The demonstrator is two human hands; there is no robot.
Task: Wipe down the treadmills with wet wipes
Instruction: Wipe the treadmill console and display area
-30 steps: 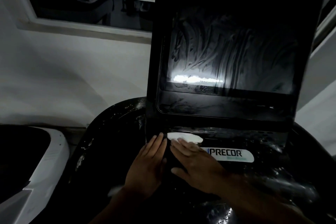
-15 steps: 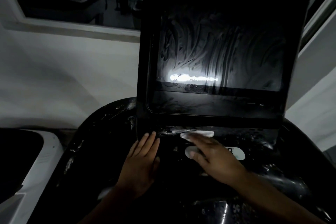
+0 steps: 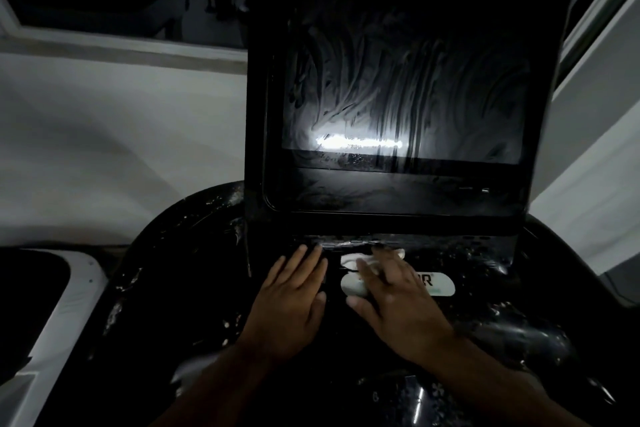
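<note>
Faces a black glossy plastic treadmill console [image 3: 180, 288] filling the centre and lower right of the frame, speckled with pale droplets and smears, so apparently wetted over much of its shroud. Behind it, across the left half, takes in a plain white wall [image 3: 121, 135] with a white-framed dark window [image 3: 121, 42] at upper left. Within the console's upright panel, in the upper middle, finds a dark rectangular glass screen [image 3: 415, 97] covered in curling wet streaks, with a bright bar of reflected light low on it; judges that part as already wiped over. At lower left, catches the corner of a white-and-black neighbouring machine [image 3: 62, 322], well apart from both hands. Just below the panel, right of centre, reads only the tail end of a white oval logo badge [image 3: 441, 284], much of it hidden under the right hand [image 3: 398, 302]. Lays that hand flat, fingers stretched forward and not curled, pressing a crumpled white wet wipe [image 3: 349, 261] down onto the narrow ledge at the foot of the panel, leaving the wipe poking out beyond the fingertips, just above the badge. Spreads the left hand [image 3: 287, 308] palm-down on the console just beside it, fingers straight, grasping nothing, probably as a brace while leaning in. Judges the ledge seam as the step in hand
</note>
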